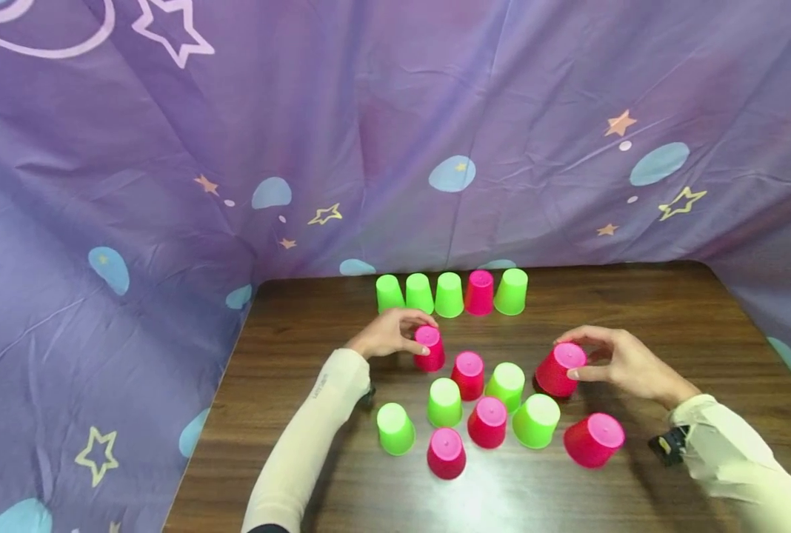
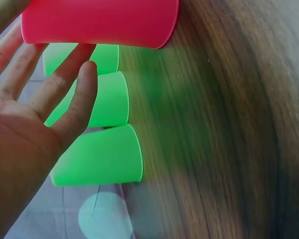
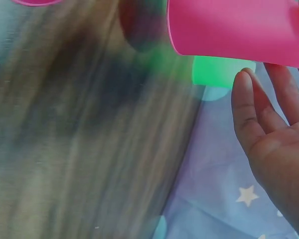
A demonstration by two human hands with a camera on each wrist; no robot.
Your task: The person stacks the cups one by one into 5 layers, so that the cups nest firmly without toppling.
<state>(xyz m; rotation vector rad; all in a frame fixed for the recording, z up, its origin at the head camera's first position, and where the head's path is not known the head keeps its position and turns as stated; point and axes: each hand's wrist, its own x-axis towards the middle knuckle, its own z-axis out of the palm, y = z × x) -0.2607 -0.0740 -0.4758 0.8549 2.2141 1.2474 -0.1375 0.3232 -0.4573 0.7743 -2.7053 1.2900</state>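
Note:
My left hand grips an upside-down pink plastic cup between thumb and fingers, just in front of the back row. In the left wrist view the fingers lie along that pink cup's side. Farther right, my right hand holds another upside-down pink cup, tilted, with a dark shadow under its rim. The right wrist view shows this cup with fingers against its far side; the thumb is mostly out of frame. Nearest to the held cups stand a pink cup and a green cup.
Along the table's back edge runs a row of upside-down cups: green ones and one pink cup. More green cups and pink cups stand loosely scattered in front on the wooden table. A purple patterned cloth hangs behind.

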